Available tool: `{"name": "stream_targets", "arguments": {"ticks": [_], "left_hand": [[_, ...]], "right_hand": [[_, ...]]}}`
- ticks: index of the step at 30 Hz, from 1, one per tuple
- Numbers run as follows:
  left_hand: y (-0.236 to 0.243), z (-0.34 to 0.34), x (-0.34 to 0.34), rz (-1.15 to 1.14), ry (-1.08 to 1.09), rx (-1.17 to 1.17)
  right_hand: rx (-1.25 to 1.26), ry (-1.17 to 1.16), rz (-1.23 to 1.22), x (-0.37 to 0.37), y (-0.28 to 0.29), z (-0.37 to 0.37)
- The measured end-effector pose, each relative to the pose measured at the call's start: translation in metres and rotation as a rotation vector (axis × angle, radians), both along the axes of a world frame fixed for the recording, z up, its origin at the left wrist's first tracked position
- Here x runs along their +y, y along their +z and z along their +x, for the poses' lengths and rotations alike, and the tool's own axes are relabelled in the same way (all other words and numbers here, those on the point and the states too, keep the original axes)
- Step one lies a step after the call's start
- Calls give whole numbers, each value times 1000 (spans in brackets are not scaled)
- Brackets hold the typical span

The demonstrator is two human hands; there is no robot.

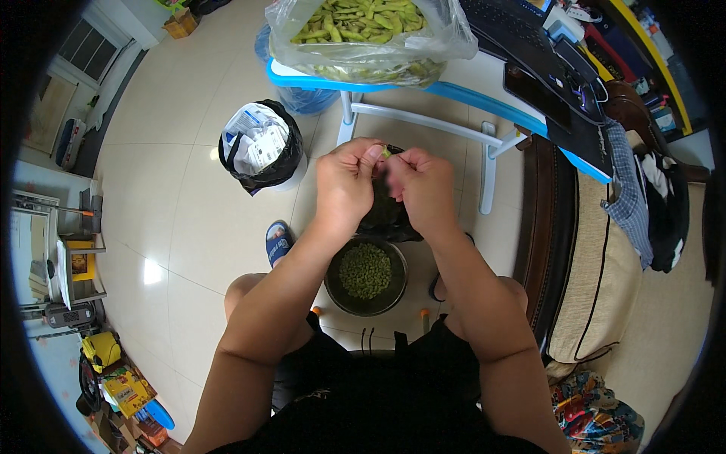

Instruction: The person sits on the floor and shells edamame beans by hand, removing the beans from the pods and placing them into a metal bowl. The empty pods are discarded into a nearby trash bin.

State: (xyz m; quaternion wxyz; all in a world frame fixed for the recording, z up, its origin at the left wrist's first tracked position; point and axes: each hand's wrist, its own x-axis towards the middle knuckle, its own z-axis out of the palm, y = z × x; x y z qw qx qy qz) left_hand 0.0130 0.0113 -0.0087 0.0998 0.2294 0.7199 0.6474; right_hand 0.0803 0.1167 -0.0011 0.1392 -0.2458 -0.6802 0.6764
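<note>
The small green soybean pod [386, 152] was pinched between your two hands directly above the round dark metal bowl of shelled green beans [366, 273] on the floor between your feet, and only a short tip of it showed between your fingertips. From that sliver its long axis seemed to run roughly across, from your left hand [345, 184] to your right hand [421, 189], though which end was the stem end could not be told. Your left thumb and forefinger were closed on one end of the pod and the fingers of your right hand were closed on the other, both hands curled tight with no gap. You appeared to be in the middle of splitting the pod open; the next move would have called for prying the seam apart while keeping the pod over the bowl so the beans dropped in rather than onto the pale tiled floor [189, 219]. Just above the bowl, behind your hands, hung a crumpled black plastic bag [387, 218]. Farther beyond the bowl stood the clear plastic bag of unshelled green pods [363, 30] on a blue-edged white folding table [454, 94], and up to the bowl's left sat a black-lined waste bin [261, 147].
</note>
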Motion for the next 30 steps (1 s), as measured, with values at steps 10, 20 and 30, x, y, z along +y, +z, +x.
{"name": "stream_targets", "arguments": {"ticks": [10,20,30], "left_hand": [[-3,-6,0,237,-108,-319],[-2,-8,-4,478,-169,-628],[-1,-6,-3,498,-205,-683]], "right_hand": [[-19,12,115,5,5,-2],[39,18,99,1,4,-1],[15,-16,-15,2,2,-2]]}}
